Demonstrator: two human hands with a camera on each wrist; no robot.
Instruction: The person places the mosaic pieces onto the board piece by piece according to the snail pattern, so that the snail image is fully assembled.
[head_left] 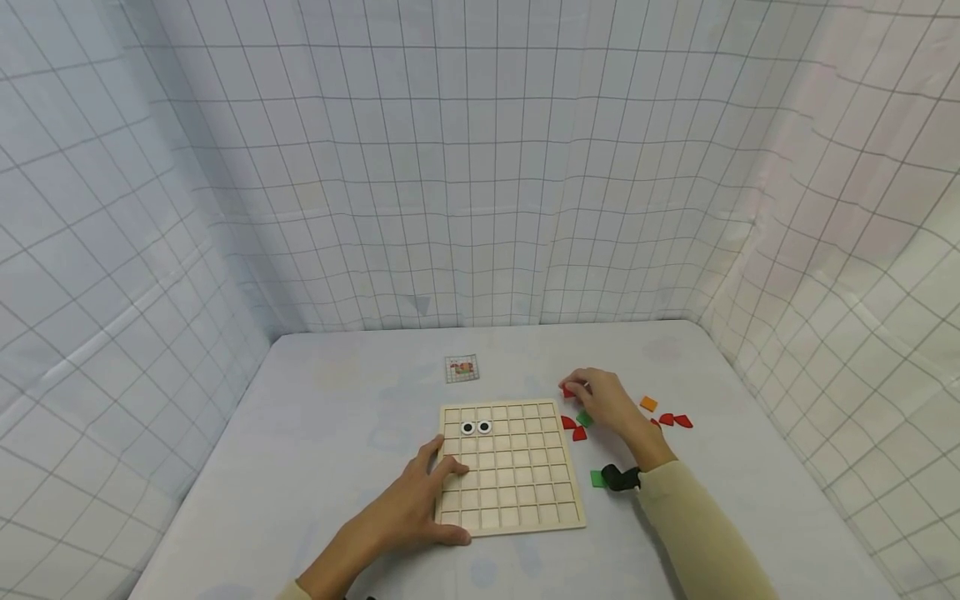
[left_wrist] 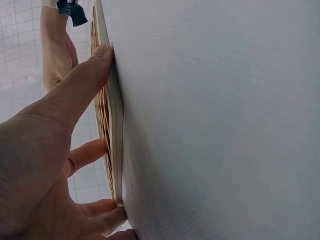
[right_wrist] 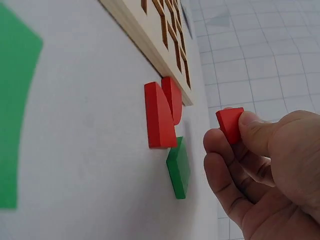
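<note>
1. You show two hands: one left hand [head_left: 411, 504], one right hand [head_left: 603, 402].
2. You have one board [head_left: 525, 475].
3. You have one card [head_left: 462, 368].
4. You have two eyes [head_left: 468, 427].
5. You have six red pieces [head_left: 683, 422] in view, one partly hidden.
6. You have two green pieces [head_left: 584, 419].
7. You have one orange piece [head_left: 648, 403].

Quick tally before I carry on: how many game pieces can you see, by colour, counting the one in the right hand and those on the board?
Red pieces: 6, one held in the right hand
Green pieces: 2
Orange piece: 1
Black-and-white eye pieces: 2
Total visible: 11
</note>
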